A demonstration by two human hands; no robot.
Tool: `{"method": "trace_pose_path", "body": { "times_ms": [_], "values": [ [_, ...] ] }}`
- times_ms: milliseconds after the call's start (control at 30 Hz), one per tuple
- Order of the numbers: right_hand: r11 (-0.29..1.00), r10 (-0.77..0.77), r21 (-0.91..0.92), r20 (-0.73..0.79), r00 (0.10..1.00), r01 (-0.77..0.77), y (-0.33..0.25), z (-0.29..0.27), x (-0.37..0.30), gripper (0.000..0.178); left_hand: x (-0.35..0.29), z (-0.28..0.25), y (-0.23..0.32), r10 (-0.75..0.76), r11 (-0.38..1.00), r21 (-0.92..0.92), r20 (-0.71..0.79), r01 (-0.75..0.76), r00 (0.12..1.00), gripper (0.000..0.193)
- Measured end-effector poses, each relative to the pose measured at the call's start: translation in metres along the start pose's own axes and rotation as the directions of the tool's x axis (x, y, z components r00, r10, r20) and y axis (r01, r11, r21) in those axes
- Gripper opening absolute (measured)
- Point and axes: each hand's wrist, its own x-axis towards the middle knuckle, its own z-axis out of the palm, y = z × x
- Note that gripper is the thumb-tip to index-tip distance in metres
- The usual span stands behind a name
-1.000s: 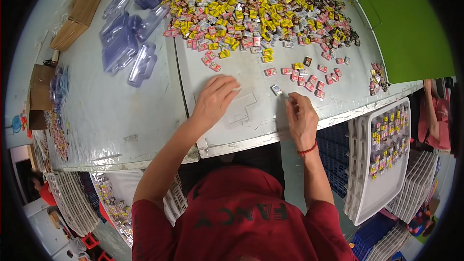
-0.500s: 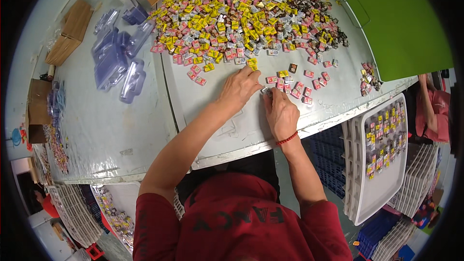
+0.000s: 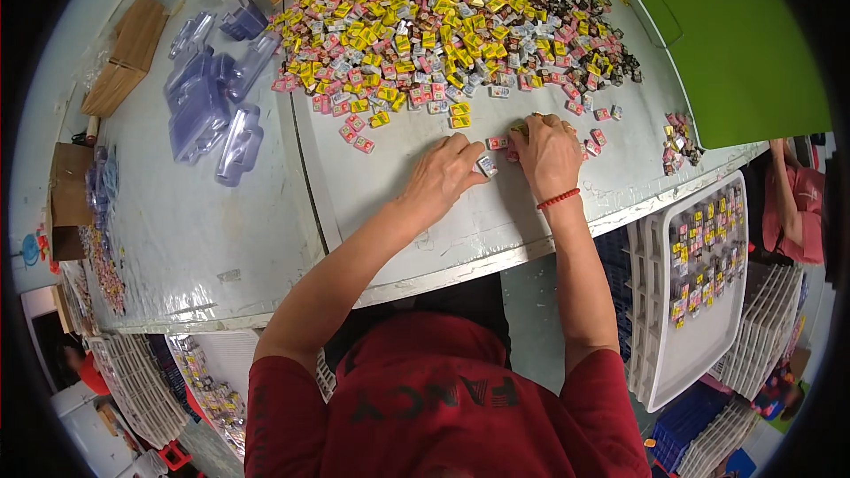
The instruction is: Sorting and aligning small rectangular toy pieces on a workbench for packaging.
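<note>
Between the thumb and fingers of my left hand (image 3: pixel 443 175) a small white-and-grey block (image 3: pixel 486 165) is pinched, just above the table top. Over the loose small blocks to its right, my right hand (image 3: pixel 551 158) is closed with its fingertips pointing down. What lies under those fingertips is mostly hidden. A pink block (image 3: pixel 498 143) lies between the hands, and another pink block (image 3: pixel 598 137) lies right of my right hand. Ahead of my left hand sits a pair of yellow blocks (image 3: pixel 459 115).
A wide heap of small yellow, pink, white and dark blocks (image 3: pixel 416 35) covers the far table. Clear plastic trays (image 3: pixel 199 115) lie at left, cardboard (image 3: pixel 124 57) beyond. A green panel (image 3: pixel 735 44) stands at right; below it is a white tray (image 3: pixel 699 345). Another person's arm (image 3: pixel 784 195) shows far right.
My right hand has moved right and away from my left, onto the loose blocks. The small white-and-grey block, between both hands before, is now in my left hand alone.
</note>
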Motion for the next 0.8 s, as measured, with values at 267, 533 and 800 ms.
{"method": "trace_pose_path", "body": {
  "times_ms": [267, 533, 800],
  "values": [
    [0.993, -0.113, -0.015, 0.005, 0.994, 0.113, 0.0, -0.005, 0.0, 0.02, 0.003, 0.014, 0.009, 0.066, 0.997, 0.05, -0.112, -0.06, 0.992, 0.043],
    [0.966, -0.25, -0.03, 0.132, 0.959, 0.255, 0.02, -0.009, -0.003, 0.026, 0.006, -0.001, -0.002, 0.011, 0.999, 0.032, -0.15, -0.006, 0.989, 0.045],
    [0.948, -0.316, 0.003, 0.156, 0.936, 0.32, 0.018, -0.008, 0.004, 0.026, -0.001, -0.02, -0.016, -0.023, 0.998, -0.058, 0.014, 0.024, 1.0, 0.043]
  ]
}}
